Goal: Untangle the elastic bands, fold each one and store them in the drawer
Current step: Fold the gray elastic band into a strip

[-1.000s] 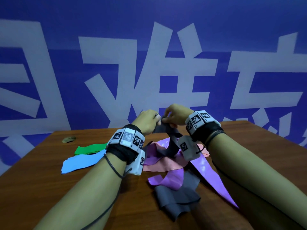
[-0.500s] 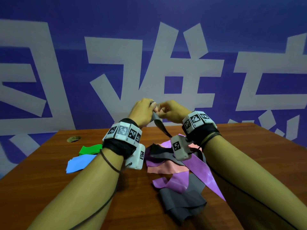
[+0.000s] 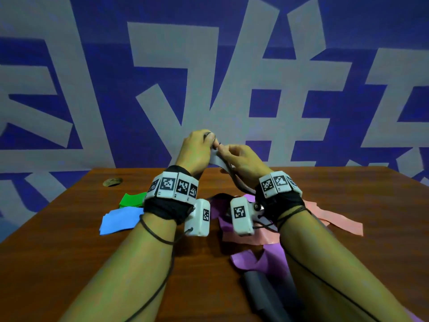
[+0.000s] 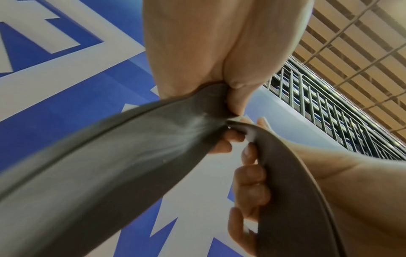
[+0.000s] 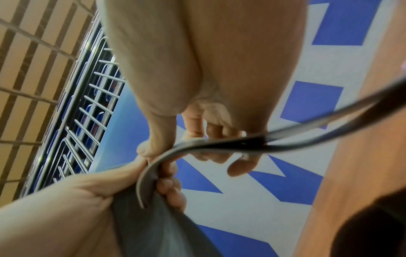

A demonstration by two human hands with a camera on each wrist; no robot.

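Note:
Both hands are raised above the far middle of the wooden table (image 3: 69,240), holding one end of a grey elastic band (image 3: 218,162). My left hand (image 3: 200,145) pinches the band (image 4: 142,151) between thumb and fingers. My right hand (image 3: 236,156) grips the same band (image 5: 158,224) just beside it, fingers curled. The grey band trails down between my wrists to a heap by my right forearm (image 3: 262,291). Purple (image 3: 253,260) and pink (image 3: 334,219) bands lie tangled under my right arm. No drawer is in view.
A folded green band (image 3: 132,199) and a folded blue band (image 3: 119,219) lie at the left of the table. A small round brown thing (image 3: 112,181) sits near the far left corner. A blue wall with large white characters stands behind the table.
Both hands have risen higher and drawn the grey band up off the pile. The heap on the table has shifted, and more of the pink band shows at the right.

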